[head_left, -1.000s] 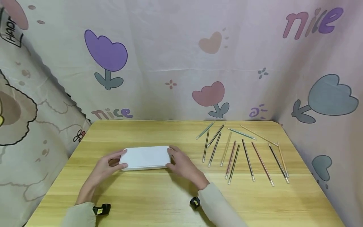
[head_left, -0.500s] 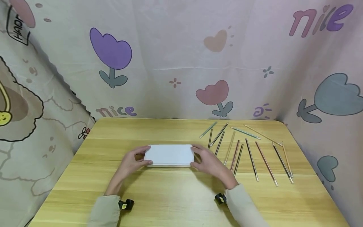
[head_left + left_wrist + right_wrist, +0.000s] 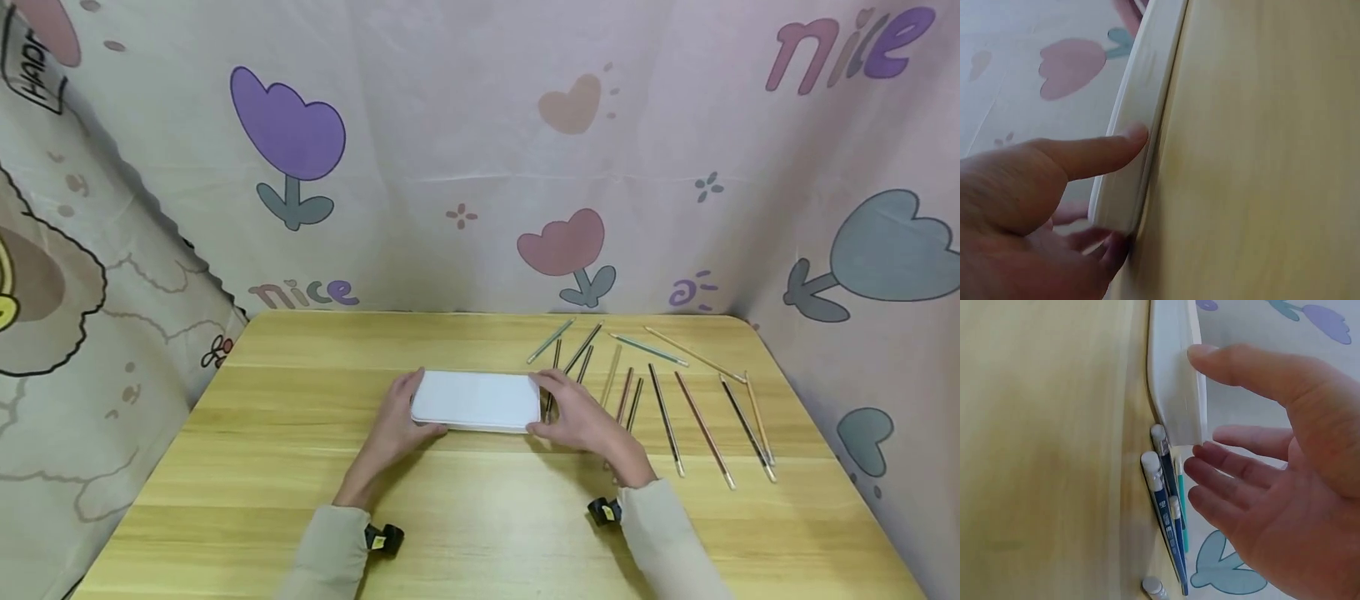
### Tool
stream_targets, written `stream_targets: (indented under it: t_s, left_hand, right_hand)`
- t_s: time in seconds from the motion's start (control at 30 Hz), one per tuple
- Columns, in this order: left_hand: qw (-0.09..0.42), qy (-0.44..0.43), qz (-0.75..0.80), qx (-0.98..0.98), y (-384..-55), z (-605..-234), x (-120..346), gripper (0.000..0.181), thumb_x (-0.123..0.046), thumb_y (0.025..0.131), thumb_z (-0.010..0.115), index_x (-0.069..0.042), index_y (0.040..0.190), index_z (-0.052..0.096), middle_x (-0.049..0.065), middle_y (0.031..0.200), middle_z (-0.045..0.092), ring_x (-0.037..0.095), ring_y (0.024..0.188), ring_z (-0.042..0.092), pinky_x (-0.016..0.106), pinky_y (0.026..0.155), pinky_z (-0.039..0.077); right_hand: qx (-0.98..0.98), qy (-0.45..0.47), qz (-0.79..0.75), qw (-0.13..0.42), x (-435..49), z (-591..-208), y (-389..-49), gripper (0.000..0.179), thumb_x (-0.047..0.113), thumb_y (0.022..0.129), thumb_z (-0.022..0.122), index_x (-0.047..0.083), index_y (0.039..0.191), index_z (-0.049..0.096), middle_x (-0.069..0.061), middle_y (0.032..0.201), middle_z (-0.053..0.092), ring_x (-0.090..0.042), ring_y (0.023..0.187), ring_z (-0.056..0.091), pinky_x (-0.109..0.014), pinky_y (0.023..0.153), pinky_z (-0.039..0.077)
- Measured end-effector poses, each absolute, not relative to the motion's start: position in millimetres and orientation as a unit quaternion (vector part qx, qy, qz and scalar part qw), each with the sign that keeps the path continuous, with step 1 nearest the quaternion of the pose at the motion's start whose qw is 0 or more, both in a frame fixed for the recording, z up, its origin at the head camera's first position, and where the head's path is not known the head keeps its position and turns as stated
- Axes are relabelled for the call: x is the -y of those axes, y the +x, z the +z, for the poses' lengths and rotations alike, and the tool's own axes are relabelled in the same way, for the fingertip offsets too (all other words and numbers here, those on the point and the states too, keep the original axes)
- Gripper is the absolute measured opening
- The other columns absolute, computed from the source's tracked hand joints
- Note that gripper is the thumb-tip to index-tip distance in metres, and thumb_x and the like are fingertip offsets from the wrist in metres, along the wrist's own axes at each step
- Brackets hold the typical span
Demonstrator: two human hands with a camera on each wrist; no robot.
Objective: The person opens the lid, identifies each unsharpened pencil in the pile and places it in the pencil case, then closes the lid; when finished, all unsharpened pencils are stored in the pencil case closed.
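Note:
A flat white rectangular box (image 3: 477,402) sits low over the middle of the wooden table, pale side up, between the two hands. The left hand (image 3: 395,421) grips its left end; in the left wrist view the thumb (image 3: 1129,140) lies along the long side and the other fingers curl round the short end. At the opposite end the right hand (image 3: 581,417) holds the corners, thumb in front and fingers behind. In the right wrist view, dark pencils (image 3: 1166,519) with white eraser ends lie right beside the box's end.
Several pencils, dark, red (image 3: 705,429), yellow (image 3: 693,354) and teal (image 3: 648,350), are spread over the right half of the table (image 3: 225,467), some crossing. The right hand hides parts of a few. A printed curtain (image 3: 435,125) hangs behind the table and along both sides.
Both hands have carried the white box rightward along the table, up to the nearest pencils. The right hand now covers parts of pencils seen whole before. The head view has shifted slightly.

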State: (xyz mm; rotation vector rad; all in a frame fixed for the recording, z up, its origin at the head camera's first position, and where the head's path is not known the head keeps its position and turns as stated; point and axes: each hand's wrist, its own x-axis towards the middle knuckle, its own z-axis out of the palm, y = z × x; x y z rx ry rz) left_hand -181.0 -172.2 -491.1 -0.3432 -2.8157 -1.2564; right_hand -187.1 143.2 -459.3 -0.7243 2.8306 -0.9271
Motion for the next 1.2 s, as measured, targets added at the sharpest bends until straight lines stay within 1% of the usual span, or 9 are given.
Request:
stream_targets:
  t_s: [0.1, 0.3, 0.43, 0.5, 0.63, 0.8, 0.93, 1.07, 1.2]
  left_hand:
    - [0.024, -0.086, -0.406, 0.910, -181.4, -493.0, 159.0, 0.107, -0.019, 0.074, 0.093, 0.010, 0.156, 0.030, 0.033, 0.152, 0.034, 0.049, 0.138, 0.037, 0.061, 0.117, 0.033]
    - [0.039, -0.061, -0.411, 0.909, -180.8, -498.8, 141.2, 0.115, -0.027, 0.073, 0.094, 0.008, 0.157, 0.025, 0.032, 0.155, 0.032, 0.049, 0.140, 0.030, 0.063, 0.116, 0.033]
    - [0.047, -0.048, -0.413, 0.908, -180.4, -503.6, 137.1, 0.118, -0.031, 0.073, 0.094, 0.005, 0.159, 0.022, 0.030, 0.159, 0.030, 0.048, 0.143, 0.026, 0.066, 0.117, 0.027]
    - [0.055, -0.042, -0.418, 0.906, -179.4, -504.6, 136.8, 0.118, -0.031, 0.073, 0.094, 0.004, 0.159, 0.021, 0.029, 0.160, 0.029, 0.048, 0.145, 0.025, 0.067, 0.117, 0.025]
    - [0.075, -0.037, -0.412, 0.907, -178.6, -506.9, 136.9, 0.117, -0.031, 0.072, 0.094, 0.004, 0.159, 0.023, 0.029, 0.159, 0.030, 0.049, 0.145, 0.025, 0.068, 0.117, 0.024]
    - [0.101, -0.034, -0.399, 0.911, -179.4, -511.1, 134.8, 0.117, -0.030, 0.068, 0.094, 0.007, 0.156, 0.027, 0.029, 0.156, 0.036, 0.048, 0.142, 0.030, 0.066, 0.116, 0.026]
    - [0.122, -0.035, -0.393, 0.911, -179.4, -513.3, 132.7, 0.117, -0.029, 0.064, 0.095, 0.007, 0.155, 0.031, 0.029, 0.153, 0.039, 0.048, 0.139, 0.033, 0.065, 0.115, 0.029]
    - [0.138, -0.039, -0.395, 0.907, -178.0, -515.5, 131.4, 0.117, -0.028, 0.062, 0.095, 0.008, 0.154, 0.032, 0.030, 0.151, 0.041, 0.048, 0.137, 0.035, 0.065, 0.114, 0.029]
    - [0.132, -0.043, -0.401, 0.905, -179.1, -516.8, 130.1, 0.117, -0.030, 0.064, 0.095, 0.007, 0.155, 0.031, 0.029, 0.152, 0.040, 0.047, 0.138, 0.034, 0.065, 0.115, 0.027]
  right_hand:
    - [-0.924, -0.235, -0.302, 0.029, -145.8, -460.4, -190.2, 0.087, 0.026, 0.080, 0.088, -0.007, 0.149, 0.046, -0.024, 0.149, 0.046, -0.043, 0.132, 0.050, -0.055, 0.109, 0.046]
    - [-0.925, -0.221, -0.307, 0.016, -147.3, -465.0, -193.2, 0.090, 0.030, 0.078, 0.090, -0.008, 0.148, 0.047, -0.024, 0.149, 0.045, -0.042, 0.132, 0.050, -0.053, 0.110, 0.046]
    - [-0.924, -0.218, -0.315, 0.006, -142.6, -467.9, -196.9, 0.094, 0.032, 0.075, 0.092, -0.006, 0.149, 0.047, -0.021, 0.147, 0.045, -0.038, 0.128, 0.052, -0.050, 0.108, 0.048]
    - [-0.920, -0.224, -0.322, -0.003, -138.8, -468.7, -199.5, 0.094, 0.030, 0.074, 0.093, -0.006, 0.148, 0.048, -0.021, 0.145, 0.047, -0.036, 0.123, 0.055, -0.049, 0.103, 0.052]
    - [-0.914, -0.230, -0.333, -0.011, -132.3, -469.3, -204.3, 0.094, 0.026, 0.073, 0.093, -0.007, 0.148, 0.047, -0.022, 0.146, 0.049, -0.034, 0.117, 0.058, -0.047, 0.095, 0.056]
    - [-0.918, -0.226, -0.325, -0.005, -128.2, -473.0, -206.9, 0.096, 0.024, 0.073, 0.093, -0.009, 0.149, 0.045, -0.025, 0.150, 0.048, -0.037, 0.121, 0.058, -0.049, 0.098, 0.055]
    - [-0.919, -0.216, -0.331, -0.011, -127.0, -474.1, -206.0, 0.095, 0.021, 0.070, 0.094, -0.009, 0.147, 0.048, -0.024, 0.149, 0.050, -0.038, 0.120, 0.059, -0.048, 0.096, 0.056]
    - [-0.920, -0.206, -0.333, -0.009, -128.3, -472.5, -204.6, 0.093, 0.021, 0.068, 0.095, -0.006, 0.146, 0.052, -0.021, 0.149, 0.052, -0.035, 0.117, 0.061, -0.042, 0.092, 0.058]
    - [-0.918, -0.211, -0.336, -0.001, -134.0, -468.9, -205.8, 0.086, 0.024, 0.070, 0.094, -0.006, 0.141, 0.057, -0.022, 0.147, 0.054, -0.031, 0.111, 0.064, -0.035, 0.085, 0.059]
